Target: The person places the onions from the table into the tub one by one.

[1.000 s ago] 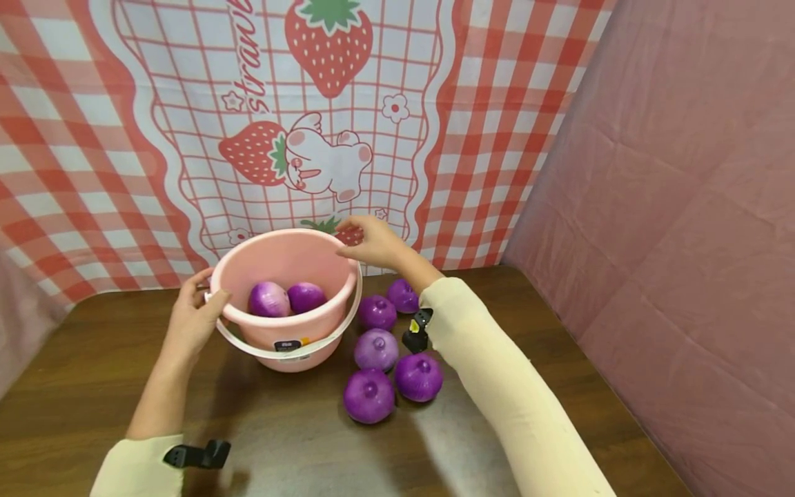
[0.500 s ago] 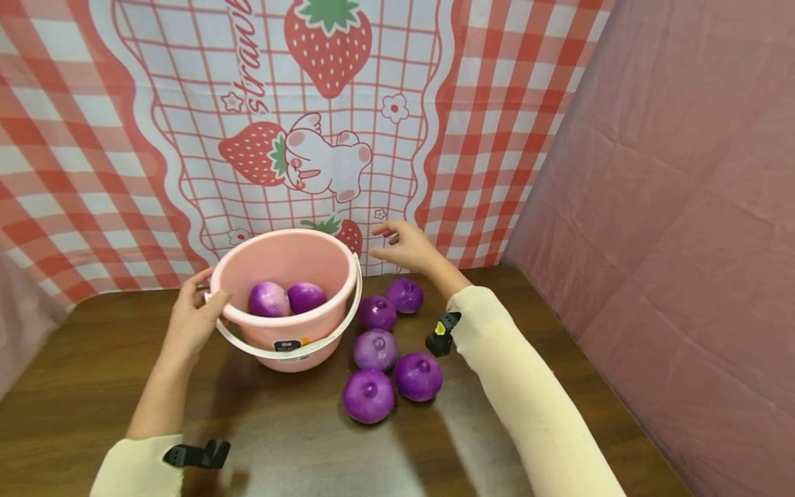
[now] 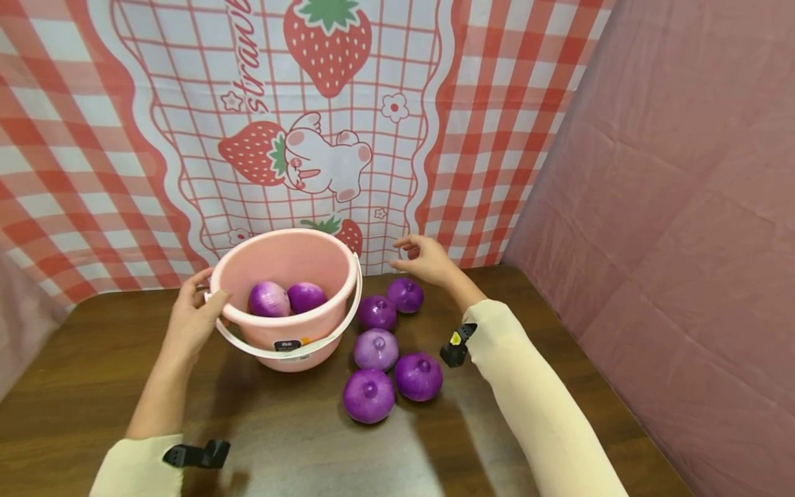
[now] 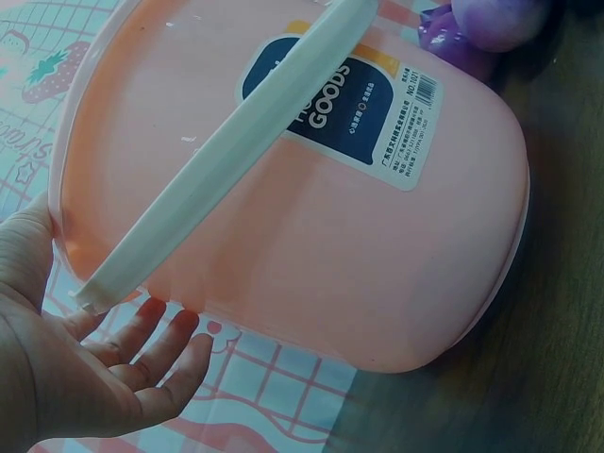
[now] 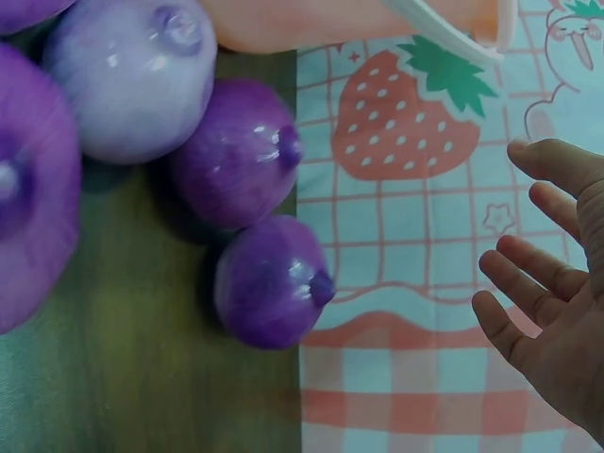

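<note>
A pink bucket [image 3: 282, 248] with a white handle [image 3: 348, 321] stands on the table, and two purple onions [image 3: 269, 299] lie inside it. My left hand [image 3: 192, 314] holds its left rim, thumb over the edge and fingers along the outer wall, as the fingers [image 4: 156, 354] in the left wrist view show. Right of the bucket sits a group of several purple onions, among them a pale one [image 3: 376, 349] and a far one [image 3: 405, 295]. My right hand [image 3: 428, 261] hovers just beyond that far onion, fingers loosely bent around nothing and apart from it.
A brown wooden table [image 3: 298, 442] carries everything. Behind it hangs a checked strawberry cloth [image 3: 484, 152], close to the right hand. A pink cloth [image 3: 671, 207] covers the right side.
My right hand has left the bucket's right rim and moved rightward, to above the far onion. The handle's right end has shifted slightly. My left hand stays on the rim.
</note>
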Demonstrator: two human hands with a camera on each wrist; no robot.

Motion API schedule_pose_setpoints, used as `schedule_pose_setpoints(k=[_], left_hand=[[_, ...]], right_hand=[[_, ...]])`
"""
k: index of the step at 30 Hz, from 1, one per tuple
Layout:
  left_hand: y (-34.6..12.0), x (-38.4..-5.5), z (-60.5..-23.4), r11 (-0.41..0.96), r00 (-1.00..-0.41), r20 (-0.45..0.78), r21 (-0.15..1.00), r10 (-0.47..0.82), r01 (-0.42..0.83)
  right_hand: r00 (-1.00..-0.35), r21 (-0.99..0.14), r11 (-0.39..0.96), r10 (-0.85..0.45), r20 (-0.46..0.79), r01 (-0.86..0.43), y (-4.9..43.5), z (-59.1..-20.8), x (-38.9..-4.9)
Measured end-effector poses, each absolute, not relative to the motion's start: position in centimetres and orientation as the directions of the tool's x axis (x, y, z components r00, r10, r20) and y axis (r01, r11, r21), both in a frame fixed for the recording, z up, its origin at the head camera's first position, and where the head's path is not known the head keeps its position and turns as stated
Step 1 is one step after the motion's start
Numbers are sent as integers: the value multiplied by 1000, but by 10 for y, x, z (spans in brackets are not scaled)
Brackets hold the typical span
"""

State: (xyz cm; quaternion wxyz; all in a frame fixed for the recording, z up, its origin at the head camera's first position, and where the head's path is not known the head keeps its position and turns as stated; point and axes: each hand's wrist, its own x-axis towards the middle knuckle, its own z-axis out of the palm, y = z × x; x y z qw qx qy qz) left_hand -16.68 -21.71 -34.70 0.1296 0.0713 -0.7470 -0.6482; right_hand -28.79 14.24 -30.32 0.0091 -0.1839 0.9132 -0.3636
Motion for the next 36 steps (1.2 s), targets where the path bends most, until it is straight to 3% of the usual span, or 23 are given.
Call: schedule_pose_setpoints(k=[17, 36], left_hand=[[-218, -167, -349, 121, -954, 89, 991, -285, 56], [-218, -168, -349, 135, -956, 100, 989, -277, 65]], right_hand=[[-947, -719, 632, -296, 122, -290, 171, -344, -288], [-988, -774, 616, -132, 80, -145, 186, -390, -285]])
